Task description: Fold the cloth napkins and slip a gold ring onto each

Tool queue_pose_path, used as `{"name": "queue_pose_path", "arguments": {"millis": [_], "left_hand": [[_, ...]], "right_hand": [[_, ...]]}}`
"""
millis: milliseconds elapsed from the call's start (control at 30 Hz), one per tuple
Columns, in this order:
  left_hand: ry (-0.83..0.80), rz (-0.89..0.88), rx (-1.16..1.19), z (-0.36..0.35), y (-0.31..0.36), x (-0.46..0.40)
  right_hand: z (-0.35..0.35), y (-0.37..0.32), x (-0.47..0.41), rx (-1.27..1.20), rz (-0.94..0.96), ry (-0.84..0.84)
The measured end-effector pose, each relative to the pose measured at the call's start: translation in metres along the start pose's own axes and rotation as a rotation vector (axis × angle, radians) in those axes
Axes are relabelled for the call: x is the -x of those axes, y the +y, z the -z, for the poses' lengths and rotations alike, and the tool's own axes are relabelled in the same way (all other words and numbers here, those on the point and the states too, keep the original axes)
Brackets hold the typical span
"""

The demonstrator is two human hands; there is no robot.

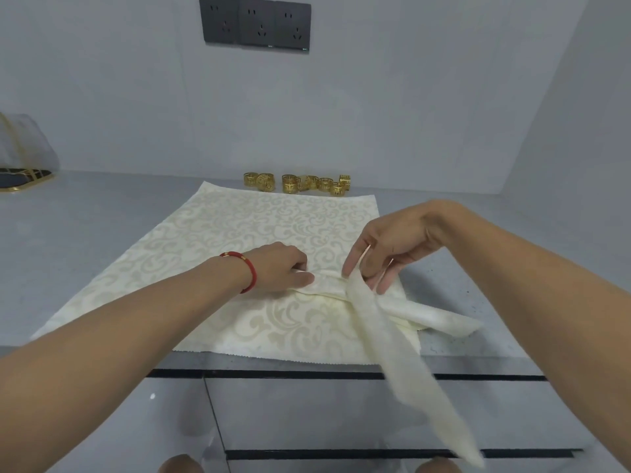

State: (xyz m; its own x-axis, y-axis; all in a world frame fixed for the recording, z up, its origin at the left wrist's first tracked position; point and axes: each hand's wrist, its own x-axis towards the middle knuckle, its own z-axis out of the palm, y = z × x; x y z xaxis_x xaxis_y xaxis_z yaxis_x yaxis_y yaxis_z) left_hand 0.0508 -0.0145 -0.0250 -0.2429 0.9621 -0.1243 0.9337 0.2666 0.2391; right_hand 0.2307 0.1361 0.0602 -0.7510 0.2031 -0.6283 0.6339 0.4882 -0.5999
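Two hands work cream damask napkin point(239, 240): left grip point(280, 268) pinches folds, right grip point(382, 257) holds limp strip.

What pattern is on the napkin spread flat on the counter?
Cream napkin with a tone-on-tone scrolling damask pattern, seen in the head view.

Napkin tail point(440, 414) motion-blurred; dark tray point(20, 177) cropped at left edge.

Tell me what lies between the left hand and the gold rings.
Head view: only the flat patterned napkin stretches from the left hand to the gold rings.
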Motion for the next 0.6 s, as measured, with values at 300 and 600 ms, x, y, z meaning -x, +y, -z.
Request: {"name": "queue_pose_path", "arguments": {"millis": [300, 600], "left_hand": [[-0.066, -0.009, 0.190, 0.007, -0.009, -0.001], [-0.167, 0.039, 0.313, 0.020, -0.008, -0.002]], "right_hand": [[-0.026, 0.021, -0.040, 0.384, 0.189, 0.508], [-0.032, 0.038, -0.059, 0.440, 0.292, 0.652]]}}
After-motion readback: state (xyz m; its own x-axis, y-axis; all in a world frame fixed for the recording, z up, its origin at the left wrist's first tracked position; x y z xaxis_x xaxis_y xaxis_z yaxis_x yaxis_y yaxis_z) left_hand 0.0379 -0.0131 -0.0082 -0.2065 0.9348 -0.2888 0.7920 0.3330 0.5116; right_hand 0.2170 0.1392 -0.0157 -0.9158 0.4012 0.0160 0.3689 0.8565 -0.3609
